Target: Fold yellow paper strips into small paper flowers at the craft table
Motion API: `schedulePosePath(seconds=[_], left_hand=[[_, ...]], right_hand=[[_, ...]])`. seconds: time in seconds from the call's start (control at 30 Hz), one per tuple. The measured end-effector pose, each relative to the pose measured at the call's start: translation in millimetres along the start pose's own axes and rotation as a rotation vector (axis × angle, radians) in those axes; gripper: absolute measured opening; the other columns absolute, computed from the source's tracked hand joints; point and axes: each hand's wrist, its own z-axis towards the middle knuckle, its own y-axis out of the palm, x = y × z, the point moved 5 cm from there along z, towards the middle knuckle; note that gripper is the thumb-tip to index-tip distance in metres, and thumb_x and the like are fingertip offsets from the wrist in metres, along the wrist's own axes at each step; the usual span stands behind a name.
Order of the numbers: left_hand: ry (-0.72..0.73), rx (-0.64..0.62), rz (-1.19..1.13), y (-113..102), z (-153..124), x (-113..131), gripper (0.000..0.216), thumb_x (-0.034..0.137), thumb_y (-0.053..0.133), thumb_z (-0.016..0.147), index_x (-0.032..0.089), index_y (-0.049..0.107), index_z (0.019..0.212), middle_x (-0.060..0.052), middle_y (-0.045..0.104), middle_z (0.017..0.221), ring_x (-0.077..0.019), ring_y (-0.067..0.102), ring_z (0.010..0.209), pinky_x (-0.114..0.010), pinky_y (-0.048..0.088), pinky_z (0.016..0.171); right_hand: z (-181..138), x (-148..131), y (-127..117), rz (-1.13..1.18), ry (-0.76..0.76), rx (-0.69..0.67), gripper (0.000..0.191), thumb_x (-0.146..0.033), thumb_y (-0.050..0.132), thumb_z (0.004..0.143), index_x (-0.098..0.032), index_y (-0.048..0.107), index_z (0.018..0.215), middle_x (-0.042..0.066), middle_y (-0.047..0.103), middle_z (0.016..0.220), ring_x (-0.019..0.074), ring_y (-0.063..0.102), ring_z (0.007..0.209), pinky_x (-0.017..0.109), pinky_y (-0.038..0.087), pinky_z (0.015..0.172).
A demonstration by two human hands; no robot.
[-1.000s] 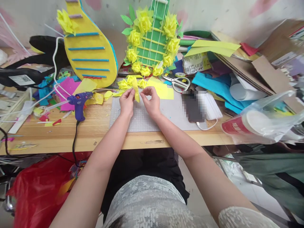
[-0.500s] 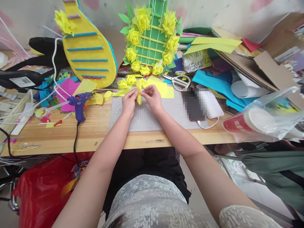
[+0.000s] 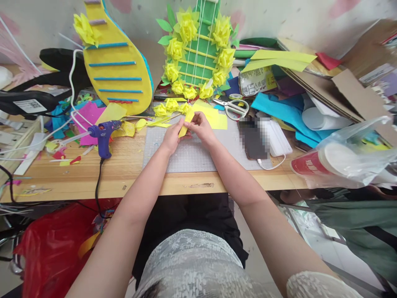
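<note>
Both hands pinch a small yellow paper strip (image 3: 186,122) over the grey cutting mat (image 3: 186,155). My left hand (image 3: 172,136) grips its lower end with closed fingers. My right hand (image 3: 201,127) holds the upper part, fingers pressed together. The strip is folded and leans to the left. Several finished yellow paper flowers (image 3: 171,106) lie just beyond the hands, beside flat yellow paper sheets (image 3: 212,117).
A purple glue gun (image 3: 103,133) stands left of the mat with its black cord hanging off the table edge. Scissors (image 3: 233,107), a phone (image 3: 252,138), a green flower-covered model (image 3: 198,54), a yellow shoe-shaped model (image 3: 116,66) and coloured paper crowd the back. A bagged cup (image 3: 341,159) lies right.
The hands have closed in on each other and lowered slightly toward the mat. The yellow strip, upright before, now lies folded and tilted between the fingers.
</note>
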Motion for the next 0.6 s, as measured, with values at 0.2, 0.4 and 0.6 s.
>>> schedulePosePath(seconds=[0.2, 0.4, 0.6], left_hand=[[0.005, -0.003, 0.074, -3, 0, -1, 0.028, 0.04, 0.062, 0.085, 0.013, 0.064, 0.077, 0.002, 0.059, 0.06, -0.0062, 0.054, 0.05, -0.022, 0.052, 0.057], [0.038, 0.018, 0.204, -4, 5, -3, 0.032, 0.042, 0.061, 0.084, 0.011, 0.067, 0.075, -0.001, 0.065, 0.063, -0.0096, 0.06, 0.054, -0.026, 0.053, 0.064], [0.144, 0.077, 0.227, -6, 8, 0, 0.029, 0.041, 0.074, 0.071, 0.013, 0.066, 0.067, 0.001, 0.065, 0.06, -0.0087, 0.06, 0.054, -0.024, 0.053, 0.064]], right_hand=[[-1, -3, 0, 0.169, 0.089, -0.073, 0.054, -0.059, 0.076, 0.058, -0.022, 0.054, 0.091, -0.005, 0.063, 0.076, 0.0071, 0.059, 0.066, 0.025, 0.051, 0.069], [4, 4, -8, 0.098, 0.04, 0.038, 0.047, -0.046, 0.079, 0.057, -0.023, 0.051, 0.086, -0.008, 0.061, 0.064, 0.0077, 0.058, 0.061, 0.024, 0.048, 0.064], [6, 4, -8, 0.008, -0.001, 0.063, 0.041, -0.043, 0.076, 0.062, -0.024, 0.049, 0.086, -0.008, 0.057, 0.065, 0.0086, 0.058, 0.066, 0.024, 0.047, 0.07]])
